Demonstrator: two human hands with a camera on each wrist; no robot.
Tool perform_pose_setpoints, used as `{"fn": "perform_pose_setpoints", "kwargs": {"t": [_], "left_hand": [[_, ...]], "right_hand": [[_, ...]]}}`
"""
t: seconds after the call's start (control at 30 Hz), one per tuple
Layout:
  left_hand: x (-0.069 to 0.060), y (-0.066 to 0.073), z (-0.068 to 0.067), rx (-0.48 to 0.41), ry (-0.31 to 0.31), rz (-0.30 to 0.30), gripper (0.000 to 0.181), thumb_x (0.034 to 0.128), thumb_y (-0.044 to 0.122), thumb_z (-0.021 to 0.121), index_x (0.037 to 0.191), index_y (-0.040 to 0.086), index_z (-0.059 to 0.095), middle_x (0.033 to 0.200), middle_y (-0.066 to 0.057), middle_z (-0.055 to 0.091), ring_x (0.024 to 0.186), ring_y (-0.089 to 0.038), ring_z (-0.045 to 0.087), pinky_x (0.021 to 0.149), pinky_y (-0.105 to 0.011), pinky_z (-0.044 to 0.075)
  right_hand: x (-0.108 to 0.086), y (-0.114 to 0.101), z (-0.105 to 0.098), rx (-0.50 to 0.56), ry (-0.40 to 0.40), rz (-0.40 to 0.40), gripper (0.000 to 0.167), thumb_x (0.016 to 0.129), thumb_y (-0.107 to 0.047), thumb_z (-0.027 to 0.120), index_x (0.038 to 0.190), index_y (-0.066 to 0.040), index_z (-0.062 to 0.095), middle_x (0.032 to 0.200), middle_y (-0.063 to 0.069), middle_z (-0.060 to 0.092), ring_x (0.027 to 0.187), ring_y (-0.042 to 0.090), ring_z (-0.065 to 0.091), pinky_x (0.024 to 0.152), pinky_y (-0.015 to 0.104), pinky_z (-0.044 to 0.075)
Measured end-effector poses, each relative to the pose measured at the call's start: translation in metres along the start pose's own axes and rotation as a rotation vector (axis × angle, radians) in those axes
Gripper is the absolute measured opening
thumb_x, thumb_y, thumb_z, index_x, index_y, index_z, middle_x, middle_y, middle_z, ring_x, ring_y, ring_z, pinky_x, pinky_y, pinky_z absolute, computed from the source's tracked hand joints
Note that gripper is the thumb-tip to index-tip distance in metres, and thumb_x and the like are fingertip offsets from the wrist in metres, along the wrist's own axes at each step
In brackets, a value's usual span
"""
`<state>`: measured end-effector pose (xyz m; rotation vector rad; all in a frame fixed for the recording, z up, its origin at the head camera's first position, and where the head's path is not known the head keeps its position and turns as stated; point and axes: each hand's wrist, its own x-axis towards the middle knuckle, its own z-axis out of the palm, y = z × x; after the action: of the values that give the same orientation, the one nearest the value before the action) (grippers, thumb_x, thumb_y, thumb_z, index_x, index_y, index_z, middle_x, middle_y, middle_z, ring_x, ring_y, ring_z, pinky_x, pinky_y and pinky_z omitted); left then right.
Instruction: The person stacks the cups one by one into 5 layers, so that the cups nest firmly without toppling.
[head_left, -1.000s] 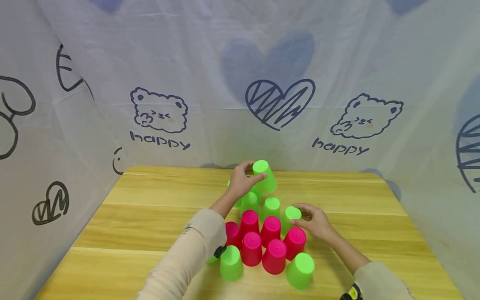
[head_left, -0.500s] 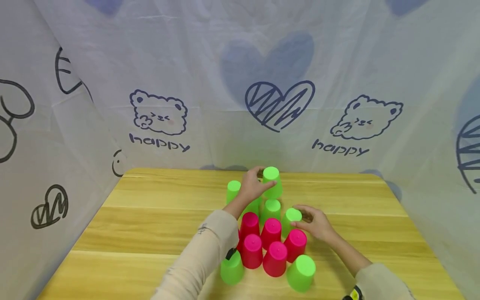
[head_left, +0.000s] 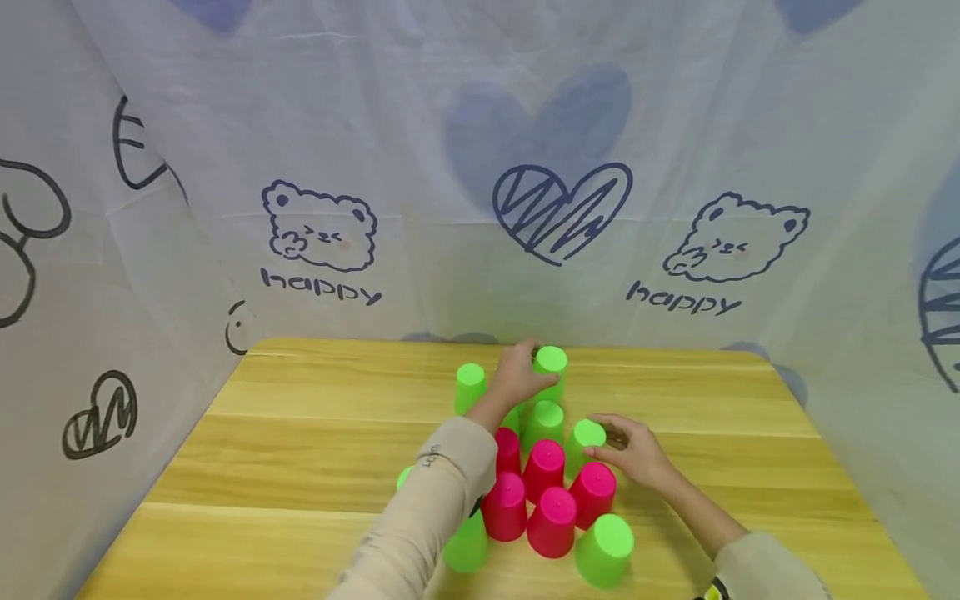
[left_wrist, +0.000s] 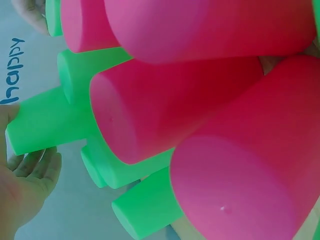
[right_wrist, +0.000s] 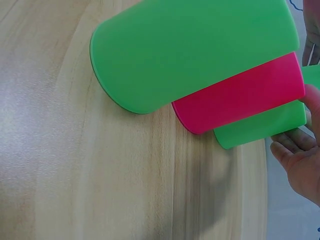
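My left hand [head_left: 517, 379] grips an upside-down green cup [head_left: 551, 362] at the back of the cup group, thumb on its near side. The left wrist view shows fingers and thumb around that cup [left_wrist: 47, 122]; its base is hidden behind other cups. At the group's right edge, my right hand [head_left: 637, 454] holds another upside-down green cup [head_left: 587, 433], which stands on the table in the right wrist view [right_wrist: 260, 125]. Between the hands is a green cup [head_left: 546, 421]. Several upside-down red cups [head_left: 553, 517] stand in front, some partly hidden by my left sleeve.
Two green cups stand nearest me, one at the front right [head_left: 606, 546] and one by my left sleeve [head_left: 467, 546]. Another green cup [head_left: 471, 385] is at the back left. The wooden table [head_left: 300, 417] ends at a printed cloth [head_left: 420, 250].
My left hand has carried its green cup to the right and down, behind the middle green cup. My right hand has stayed around its cup at the right edge.
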<state>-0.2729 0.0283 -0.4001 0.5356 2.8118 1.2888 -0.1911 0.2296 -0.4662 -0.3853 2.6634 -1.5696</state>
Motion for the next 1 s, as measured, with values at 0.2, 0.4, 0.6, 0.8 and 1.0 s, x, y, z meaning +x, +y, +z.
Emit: {"fn": "perform_pose_setpoints", "kwargs": {"t": [0.2,0.4,0.6,0.8,1.0], "left_hand": [[0.002,-0.002,0.003,0.024,-0.028,-0.002,0.052,0.0795,0.013,0.072,0.125,0.0,0.051,0.121,-0.017,0.059,0.111,-0.03,0.057,0.092,-0.038,0.05],[0.005,-0.005,0.006,0.071,-0.052,0.018,0.053,0.078,0.007,0.073,0.125,-0.005,0.052,0.126,-0.02,0.057,0.118,-0.032,0.053,0.099,-0.038,0.046],[0.007,-0.004,0.009,0.318,-0.058,0.031,0.045,0.0778,0.013,0.074,0.117,-0.002,0.058,0.115,-0.014,0.063,0.112,-0.029,0.057,0.096,-0.036,0.048],[0.008,-0.005,0.013,0.713,-0.097,0.07,0.037,0.079,0.028,0.074,0.108,0.008,0.062,0.108,-0.004,0.067,0.107,-0.022,0.056,0.092,-0.03,0.048],[0.007,-0.005,0.018,0.822,-0.156,0.063,0.034,0.0841,0.024,0.068,0.115,0.012,0.062,0.115,-0.002,0.064,0.11,-0.02,0.053,0.093,-0.032,0.047]], "right_hand": [[0.0,0.0,0.0,-0.001,0.002,0.001,0.047,0.08,-0.011,0.071,0.12,0.008,0.055,0.115,0.025,0.061,0.104,0.036,0.061,0.088,0.034,0.053],[0.0,0.0,0.0,-0.008,0.011,0.002,0.047,0.08,-0.011,0.071,0.12,0.009,0.055,0.116,0.026,0.06,0.104,0.037,0.061,0.087,0.036,0.053],[0.0,0.0,0.002,0.007,0.018,-0.015,0.047,0.079,-0.009,0.072,0.119,0.009,0.055,0.114,0.026,0.061,0.103,0.036,0.061,0.086,0.034,0.054],[0.0,0.0,0.002,-0.008,0.023,-0.026,0.047,0.079,-0.008,0.072,0.118,0.01,0.055,0.114,0.027,0.061,0.101,0.034,0.062,0.086,0.033,0.054],[-0.001,0.0,0.001,-0.008,0.014,-0.022,0.046,0.078,-0.009,0.072,0.118,0.009,0.056,0.112,0.026,0.062,0.099,0.031,0.063,0.085,0.031,0.055]]}}
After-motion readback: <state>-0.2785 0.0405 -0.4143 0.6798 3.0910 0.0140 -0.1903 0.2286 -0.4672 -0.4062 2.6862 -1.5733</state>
